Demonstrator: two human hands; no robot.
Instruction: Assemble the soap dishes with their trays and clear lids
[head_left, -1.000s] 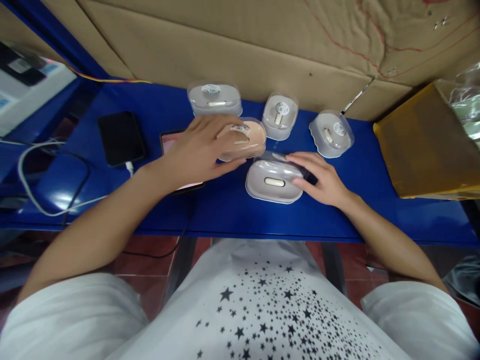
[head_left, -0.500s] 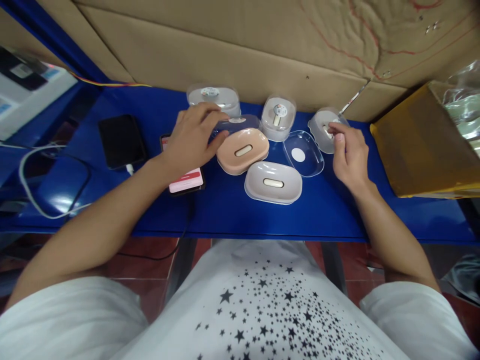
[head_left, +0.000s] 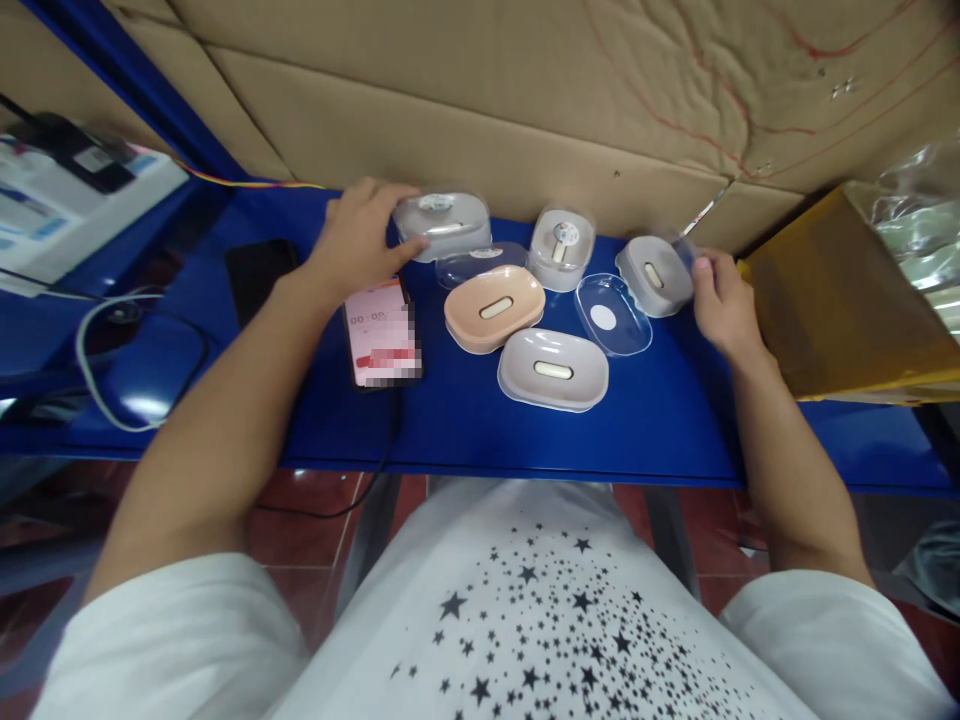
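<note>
Left grip [head_left: 360, 235] shifted from beside peach soap dish [head_left: 495, 328] to lidded gray dish [head_left: 446, 230] at peach's 11 o'clock; spread around its left end, contact unclear. Right grip [head_left: 727, 310] moved outward, pinching blurred clear lid [head_left: 683, 248], off rear gray dish [head_left: 651, 288] at peach's 3. Peach: uncovered, cream center bar [head_left: 496, 308]. Front gray dish [head_left: 553, 388] at 4, phone [head_left: 381, 335] at 9. Carton [head_left: 847, 310] crowds right grip's 3.

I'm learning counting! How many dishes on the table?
5: left dish at the left hand, right dish at the right hand, back dish between, peach dish centre, front dish nearest the shirt. The box may hide more.
</note>
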